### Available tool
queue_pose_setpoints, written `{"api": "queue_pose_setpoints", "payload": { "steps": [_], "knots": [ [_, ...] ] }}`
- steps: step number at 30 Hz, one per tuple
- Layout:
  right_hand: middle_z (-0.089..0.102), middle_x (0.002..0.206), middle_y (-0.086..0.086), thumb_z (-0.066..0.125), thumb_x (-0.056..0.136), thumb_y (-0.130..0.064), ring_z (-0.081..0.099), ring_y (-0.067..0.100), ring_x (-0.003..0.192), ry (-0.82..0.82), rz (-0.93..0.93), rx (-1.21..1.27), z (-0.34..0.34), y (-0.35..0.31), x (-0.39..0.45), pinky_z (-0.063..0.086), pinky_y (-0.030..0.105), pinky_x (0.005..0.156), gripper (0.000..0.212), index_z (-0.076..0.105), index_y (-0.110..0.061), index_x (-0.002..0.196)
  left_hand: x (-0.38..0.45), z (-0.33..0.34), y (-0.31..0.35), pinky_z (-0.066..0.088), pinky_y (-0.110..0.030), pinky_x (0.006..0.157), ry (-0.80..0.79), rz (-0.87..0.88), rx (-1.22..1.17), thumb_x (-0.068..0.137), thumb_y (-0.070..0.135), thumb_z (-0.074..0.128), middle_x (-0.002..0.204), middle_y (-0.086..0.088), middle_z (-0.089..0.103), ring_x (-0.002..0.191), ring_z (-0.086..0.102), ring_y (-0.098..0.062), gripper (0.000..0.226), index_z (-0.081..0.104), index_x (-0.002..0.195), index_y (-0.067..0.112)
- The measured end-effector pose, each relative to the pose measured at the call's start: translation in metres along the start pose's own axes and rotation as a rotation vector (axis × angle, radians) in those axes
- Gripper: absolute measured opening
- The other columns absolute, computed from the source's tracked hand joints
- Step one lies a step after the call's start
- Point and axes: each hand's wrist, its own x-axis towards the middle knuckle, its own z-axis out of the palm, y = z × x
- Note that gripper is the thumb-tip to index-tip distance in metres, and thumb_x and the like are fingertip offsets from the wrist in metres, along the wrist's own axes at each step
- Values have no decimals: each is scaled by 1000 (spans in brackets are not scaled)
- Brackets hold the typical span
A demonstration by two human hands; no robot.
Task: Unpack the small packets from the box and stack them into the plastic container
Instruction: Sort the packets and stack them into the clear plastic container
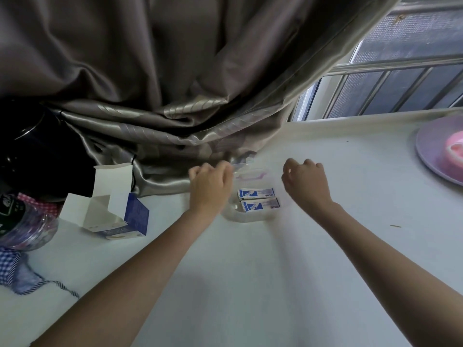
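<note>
- Head view: the person is reaching both arms out over the white table (250,284) toward the clear plastic container (246,216), which is sitting between the two hands.
- The left hand (209,189) is hovering at the container's left edge with its fingers curled; something clear seems to be at its fingertips, perhaps the lid (246,169), but blur is making it impossible to tell whether it is gripping anything.
- The right hand (304,181) is hanging just right of the container, its fingers curled loosely inward and holding nothing visible.
- Two blue-and-white packets (258,199) are lying flat and side by side inside the container, likely so that further ones can be stacking evenly.
- The box (114,214) is standing open well to the left, its flaps up, probably to be keeping the remaining contents reachable; its inside is not showing.
</note>
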Motion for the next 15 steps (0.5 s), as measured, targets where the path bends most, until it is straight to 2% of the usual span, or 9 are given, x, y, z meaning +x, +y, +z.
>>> {"api": "queue_pose_setpoints", "payload": {
  "steps": [1,3,5,6,8,10,12,15],
  "knots": [
    [63,78,16,44,89,-11,53,36,88,-28,93,106,0,3,11,37,38,78,16,58,-5,93,7,5,-7,29,-34,89,-17,-149,-73,92,35,24,78,-3,69,83,58,-24,41,62,95,18],
    [66,104,17,44,91,-16,53,35,103,-176,311,388,3,9,25,41,39,89,22,59,-6,103,18,11,-17,39,-37,93,-189,-458,-229,96,29,31,97,-9,70,96,60,-28,33,58,103,12],
    [60,119,22,46,93,-20,53,28,102,-377,476,662,11,12,36,40,35,88,32,54,1,115,25,15,-21,42,-33,89,-362,-686,-421,97,30,32,106,-11,66,97,59,-28,34,56,100,6],
    [58,120,24,47,94,-22,51,25,97,-471,543,796,14,12,36,37,34,84,37,52,4,120,26,16,-19,41,-28,81,-410,-746,-546,98,28,33,103,-9,63,88,57,-24,31,55,92,7],
    [59,114,18,47,95,-26,49,24,95,-544,636,995,18,14,36,34,36,85,39,49,1,123,27,14,-10,34,-24,60,-457,-814,-754,99,24,34,92,-4,60,65,47,-15,28,52,81,13],
    [60,116,12,45,96,-29,52,23,100,-511,648,1105,20,16,37,36,39,94,36,48,-4,122,27,8,-2,28,-23,53,-465,-828,-862,100,25,34,79,0,55,57,36,-10,30,51,77,17],
    [61,118,8,43,96,-33,52,23,104,-450,650,1168,19,19,37,35,45,102,37,46,-8,124,29,7,3,32,-25,62,-435,-821,-914,100,30,33,84,1,56,68,43,-11,26,52,88,17],
    [62,113,5,40,96,-37,52,24,106,-370,627,1246,12,20,38,37,42,98,39,46,-11,124,33,3,7,36,-27,74,-344,-791,-995,99,37,37,108,1,60,98,54,-14,28,51,115,20]
  ]
}}
